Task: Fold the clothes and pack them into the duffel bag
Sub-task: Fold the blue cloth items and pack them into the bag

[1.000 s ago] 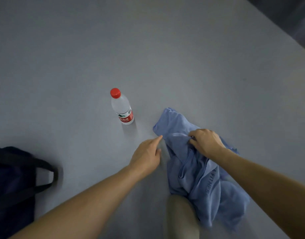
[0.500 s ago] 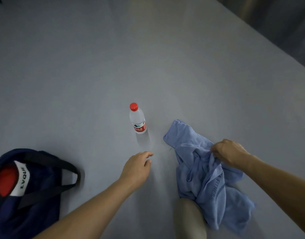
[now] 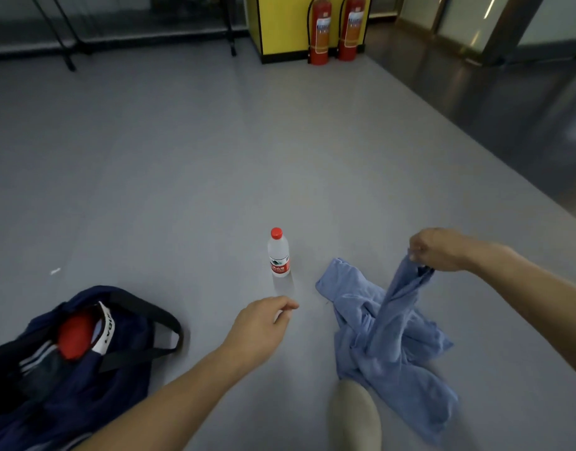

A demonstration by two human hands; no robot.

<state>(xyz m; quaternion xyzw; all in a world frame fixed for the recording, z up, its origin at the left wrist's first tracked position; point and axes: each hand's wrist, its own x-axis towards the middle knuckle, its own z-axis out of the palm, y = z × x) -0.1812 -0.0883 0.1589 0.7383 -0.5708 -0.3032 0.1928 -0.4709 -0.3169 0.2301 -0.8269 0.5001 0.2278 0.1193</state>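
A crumpled light blue garment (image 3: 387,340) lies on the grey floor at the lower right. My right hand (image 3: 438,249) pinches one edge of it and holds that part up off the floor. My left hand (image 3: 260,323) hovers over bare floor left of the garment, fingers loosely curled and holding nothing. A dark blue duffel bag (image 3: 68,369) with black straps lies open at the lower left, with red and white items showing inside.
A clear water bottle (image 3: 279,253) with a red cap stands upright between my hands, slightly farther away. My knee (image 3: 353,415) shows at the bottom edge. Two red fire extinguishers (image 3: 335,30) stand by a yellow panel far back.
My right hand has lifted up and to the right, pulling a part of the garment off the floor. My left hand has drawn back from the garment. The camera has tilted upward.
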